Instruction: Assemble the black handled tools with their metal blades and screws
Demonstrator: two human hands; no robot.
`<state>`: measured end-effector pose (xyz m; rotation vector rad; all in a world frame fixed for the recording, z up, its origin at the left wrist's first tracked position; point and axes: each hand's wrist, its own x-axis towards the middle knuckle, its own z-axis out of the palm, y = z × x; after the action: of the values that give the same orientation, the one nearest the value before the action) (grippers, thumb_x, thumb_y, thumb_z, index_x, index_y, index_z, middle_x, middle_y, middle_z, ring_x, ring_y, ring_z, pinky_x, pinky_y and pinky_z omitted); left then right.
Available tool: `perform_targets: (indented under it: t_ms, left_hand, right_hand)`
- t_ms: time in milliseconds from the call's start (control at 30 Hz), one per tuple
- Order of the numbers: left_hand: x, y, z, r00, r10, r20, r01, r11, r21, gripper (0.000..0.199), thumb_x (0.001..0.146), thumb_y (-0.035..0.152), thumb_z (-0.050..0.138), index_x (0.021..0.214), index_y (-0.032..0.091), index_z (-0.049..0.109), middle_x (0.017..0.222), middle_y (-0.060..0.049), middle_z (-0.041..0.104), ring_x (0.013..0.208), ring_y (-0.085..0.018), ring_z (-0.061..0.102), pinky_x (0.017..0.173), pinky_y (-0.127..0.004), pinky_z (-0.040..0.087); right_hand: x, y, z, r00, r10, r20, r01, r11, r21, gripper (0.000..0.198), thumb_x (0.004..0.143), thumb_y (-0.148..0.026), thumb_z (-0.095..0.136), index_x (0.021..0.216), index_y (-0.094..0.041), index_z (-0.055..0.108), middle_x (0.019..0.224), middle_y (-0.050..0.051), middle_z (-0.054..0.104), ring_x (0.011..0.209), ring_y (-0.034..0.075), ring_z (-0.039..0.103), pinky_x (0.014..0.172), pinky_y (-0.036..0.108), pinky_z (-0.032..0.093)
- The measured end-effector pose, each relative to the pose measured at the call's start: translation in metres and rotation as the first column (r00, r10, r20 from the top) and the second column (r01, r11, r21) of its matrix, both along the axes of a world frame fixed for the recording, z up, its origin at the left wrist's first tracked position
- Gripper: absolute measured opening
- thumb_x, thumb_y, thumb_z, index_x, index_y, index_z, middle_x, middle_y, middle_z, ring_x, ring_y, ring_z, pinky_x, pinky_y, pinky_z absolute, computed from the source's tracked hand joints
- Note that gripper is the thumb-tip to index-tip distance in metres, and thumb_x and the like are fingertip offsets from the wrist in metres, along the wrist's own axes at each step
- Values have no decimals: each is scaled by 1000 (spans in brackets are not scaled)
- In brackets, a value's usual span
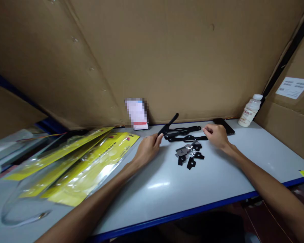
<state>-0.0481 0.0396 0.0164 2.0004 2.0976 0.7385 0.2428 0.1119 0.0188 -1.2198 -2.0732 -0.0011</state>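
Observation:
In the head view, my left hand (149,147) is closed around the lower end of a slim black plastic handle (169,125), which tilts up to the right. My right hand (216,135) is curled, its fingertips together near the right ends of several similar black handles (184,131) lying on the table. Whatever its fingers may hold is too small or hidden to make out. In front of those handles, between my hands, lies a loose group of small black plates (191,163) with cut-out shapes, together with grey metal pieces (182,152) and some shiny clear plastic.
Yellow-printed clear packages (91,162) overlap on the left of the grey table (167,202). A lit phone (137,114) leans against the cardboard wall (167,60). A dark phone (224,126) lies behind my right hand. A bottle (250,111) stands at the back right.

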Motion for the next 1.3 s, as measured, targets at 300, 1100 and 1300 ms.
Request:
perform_targets:
  t_ms: [300, 1100, 1300]
  left_hand:
    - [-29, 21, -5, 955, 216, -205, -255, 948, -188, 56, 99, 46, 27, 88, 14, 72, 89, -16, 73, 83, -29, 69, 58, -29, 36]
    - [-44, 23, -6, 903, 19, -430, -121, 970, -210, 57, 101, 45, 23, 100, 14, 71, 105, -21, 74, 99, -33, 70, 70, -32, 45]
    - [-37, 54, -6, 847, -35, -530, -96, 972, -217, 60, 101, 44, 20, 104, 12, 71, 105, -25, 73, 97, -34, 71, 78, -36, 49]
  right_hand:
    - [14, 24, -16, 991, -111, 70, 117, 990, -84, 24, 89, -34, 57, 80, -21, 75, 68, 2, 70, 60, 16, 55, 58, 28, 27]
    - [8, 13, -4, 976, -127, 179, 151, 980, -129, 23, 93, -33, 56, 90, -23, 76, 81, 4, 75, 73, 18, 64, 60, 27, 30]
    - [7, 10, 2, 974, -136, 184, 161, 978, -130, 24, 94, -33, 55, 93, -23, 76, 83, 6, 76, 76, 19, 66, 63, 27, 34]
